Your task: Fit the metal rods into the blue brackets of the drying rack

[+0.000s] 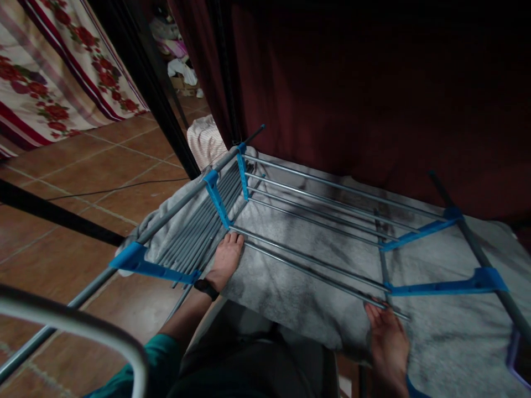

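A grey towel [290, 276] lies spread under the grey metal rods of a drying rack [315, 260] with blue plastic brackets. My left hand [226, 260] rests flat on the towel's left part, fingers stretched toward a rod; a black watch sits on its wrist. My right hand [388, 340] lies at the towel's near edge, fingertips touching the end of a rod, fingers extended. Neither hand grips anything that I can see.
A dark red curtain [373, 83] hangs behind the rack. Terracotta floor tiles [83, 182] spread to the left, with a floral cloth [53, 66] at far left, black poles [145, 83] and a curved metal bar [83, 326] near me.
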A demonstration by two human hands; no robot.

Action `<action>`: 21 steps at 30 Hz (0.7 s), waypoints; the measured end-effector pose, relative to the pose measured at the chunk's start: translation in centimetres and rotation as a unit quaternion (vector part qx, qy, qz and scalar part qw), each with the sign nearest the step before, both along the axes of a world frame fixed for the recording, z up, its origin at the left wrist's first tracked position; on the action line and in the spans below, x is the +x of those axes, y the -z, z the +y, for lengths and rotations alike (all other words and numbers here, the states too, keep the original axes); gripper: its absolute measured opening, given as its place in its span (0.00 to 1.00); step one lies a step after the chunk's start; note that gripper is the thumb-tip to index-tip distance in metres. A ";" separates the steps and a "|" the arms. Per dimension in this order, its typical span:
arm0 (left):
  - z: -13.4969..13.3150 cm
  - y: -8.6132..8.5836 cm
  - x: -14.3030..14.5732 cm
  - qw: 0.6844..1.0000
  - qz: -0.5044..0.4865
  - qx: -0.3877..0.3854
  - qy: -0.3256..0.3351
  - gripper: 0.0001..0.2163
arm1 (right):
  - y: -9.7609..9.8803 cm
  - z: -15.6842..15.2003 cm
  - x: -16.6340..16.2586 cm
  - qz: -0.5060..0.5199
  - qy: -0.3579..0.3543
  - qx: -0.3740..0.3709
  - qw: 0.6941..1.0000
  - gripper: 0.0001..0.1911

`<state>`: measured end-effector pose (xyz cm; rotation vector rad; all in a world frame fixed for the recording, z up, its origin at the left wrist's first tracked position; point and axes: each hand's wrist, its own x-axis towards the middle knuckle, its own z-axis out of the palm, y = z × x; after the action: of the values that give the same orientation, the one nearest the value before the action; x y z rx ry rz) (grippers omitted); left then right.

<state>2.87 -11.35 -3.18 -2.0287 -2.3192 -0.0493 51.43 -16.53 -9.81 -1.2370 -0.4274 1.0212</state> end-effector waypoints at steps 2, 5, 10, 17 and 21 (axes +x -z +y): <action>0.0 0.1 0.0 1.000 -0.006 0.012 0.006 0.17 | -0.2 0.1 -0.2 -0.005 0.018 -0.020 1.000 0.11; 0.0 0.4 -0.2 0.999 -0.019 0.027 0.018 0.18 | -0.5 0.2 -0.3 -0.004 0.022 -0.035 0.999 0.12; 0.0 0.6 -0.4 0.998 -0.035 0.043 0.038 0.19 | -1.1 0.2 -0.4 0.006 0.020 -0.033 0.999 0.09; 0.3 0.3 -0.7 0.995 -0.058 0.071 0.047 0.20 | -1.8 0.5 -0.9 -0.002 0.039 -0.034 0.999 0.09; 0.7 0.1 -1.0 0.981 -0.161 0.100 0.026 0.18 | -2.0 0.6 -1.0 0.023 0.049 -0.039 0.998 0.07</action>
<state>1.87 -10.70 -3.26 -2.1080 -2.3155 -0.6332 50.41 -15.95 -7.78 -1.2891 -0.2909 0.9879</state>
